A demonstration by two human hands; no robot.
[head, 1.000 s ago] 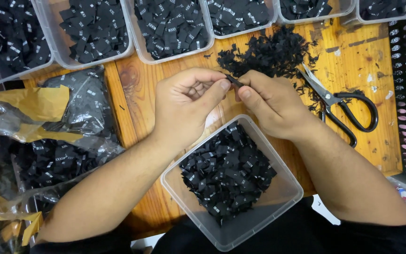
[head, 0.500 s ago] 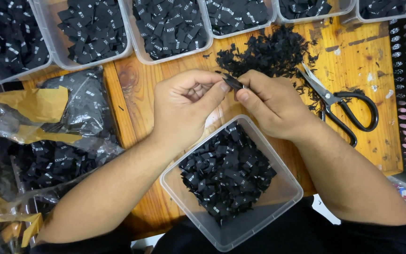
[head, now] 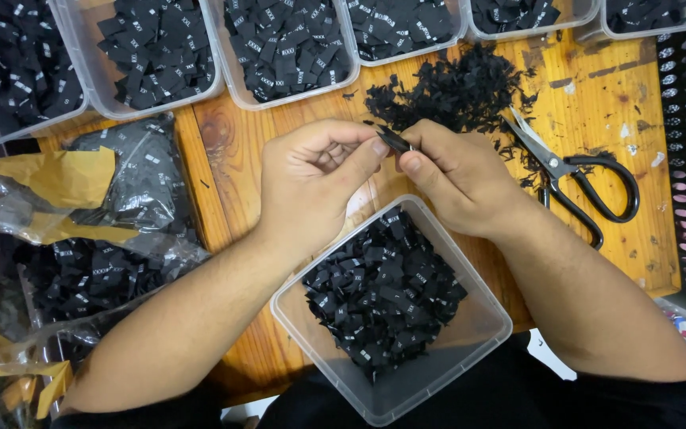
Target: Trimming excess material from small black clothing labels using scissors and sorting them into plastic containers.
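While both hands are raised above the wooden desk (head: 597, 103), a small black fabric label (head: 393, 140) is pinched between the fingers of the left hand (head: 311, 179) and the right hand (head: 458, 179). It is held over the far edge of a clear square tub (head: 478, 334) filled with similar labels. Beyond the hands a heap of black scraps (head: 454, 87) is seen, with black-handled scissors (head: 577, 179) laid just beside it.

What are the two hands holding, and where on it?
A small black fabric label, pinched at its ends between left hand and right hand fingertips.
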